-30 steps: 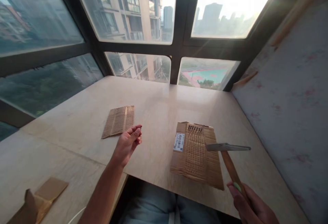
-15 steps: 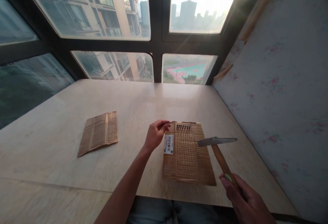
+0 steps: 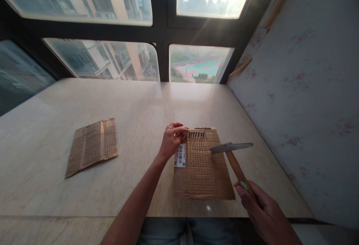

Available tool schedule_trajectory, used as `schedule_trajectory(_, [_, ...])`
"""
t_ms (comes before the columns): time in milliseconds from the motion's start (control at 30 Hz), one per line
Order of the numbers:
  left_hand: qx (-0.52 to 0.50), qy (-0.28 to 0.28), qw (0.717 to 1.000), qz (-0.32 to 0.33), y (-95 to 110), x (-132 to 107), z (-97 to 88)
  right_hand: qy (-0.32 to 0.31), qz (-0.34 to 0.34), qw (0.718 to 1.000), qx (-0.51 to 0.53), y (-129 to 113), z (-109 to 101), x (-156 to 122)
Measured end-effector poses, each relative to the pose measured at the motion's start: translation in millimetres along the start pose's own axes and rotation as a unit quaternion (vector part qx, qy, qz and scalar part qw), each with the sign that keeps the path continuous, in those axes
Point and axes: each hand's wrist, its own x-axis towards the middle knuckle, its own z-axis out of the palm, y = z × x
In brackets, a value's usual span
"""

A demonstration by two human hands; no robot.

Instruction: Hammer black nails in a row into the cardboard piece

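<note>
A brown cardboard piece (image 3: pixel 200 170), punched with rows of small holes, lies before me with a white barcode label on its left side. Several dark nail-like pins (image 3: pixel 196 135) stand in a row near its far edge. My left hand (image 3: pixel 171 140) is at the left end of that row, thumb and finger pinched together; whatever is between them is too small to make out. My right hand (image 3: pixel 260 204) grips the wooden handle of a hammer (image 3: pixel 238 168). Its long, narrow grey metal head is held above the right part of the cardboard.
On the left of the pale marble-like surface (image 3: pixel 140 118) lies another perforated cardboard piece (image 3: pixel 94 144). Dark-framed windows (image 3: pixel 162 32) stand along the far side. A flowered wall (image 3: pixel 297 88) bounds the right side. The surface's front edge is close to my legs (image 3: pixel 165 232).
My left hand has come closer to the row of pins, and its fingers have shifted their pose. The hammer stays raised over the cardboard. My view has tilted down and turned slightly right.
</note>
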Motion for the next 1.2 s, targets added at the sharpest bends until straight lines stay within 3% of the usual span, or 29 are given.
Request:
schedule_trajectory(200, [0.000, -0.011, 1.000, 0.008, 1.6, -0.2, -0.2, -0.010, 0.012, 1.000, 0.018, -2.1, 2.5, 0.6])
schedule_trajectory(400, [0.008, -0.012, 1.000, 0.027, 2.4, -1.4, 0.0, -0.009, -0.018, 1.000, 0.013, -14.5, 4.2, 5.5])
schedule_trajectory(667, [0.027, -0.007, 0.997, 0.066, 4.8, -3.5, -0.7, -0.051, -0.127, 0.984, -0.113, -55.9, 9.3, 28.5])
schedule_trajectory(900, [0.080, 0.003, 0.992, 0.094, 6.8, -5.9, 0.1, -0.061, -0.173, 0.962, -0.203, -93.7, 21.4, 49.7])
schedule_trajectory(1200, [0.054, 0.012, 0.994, 0.094, 5.0, -10.0, 2.4, -0.109, -0.136, 0.950, -0.260, -89.3, 30.8, 61.1])
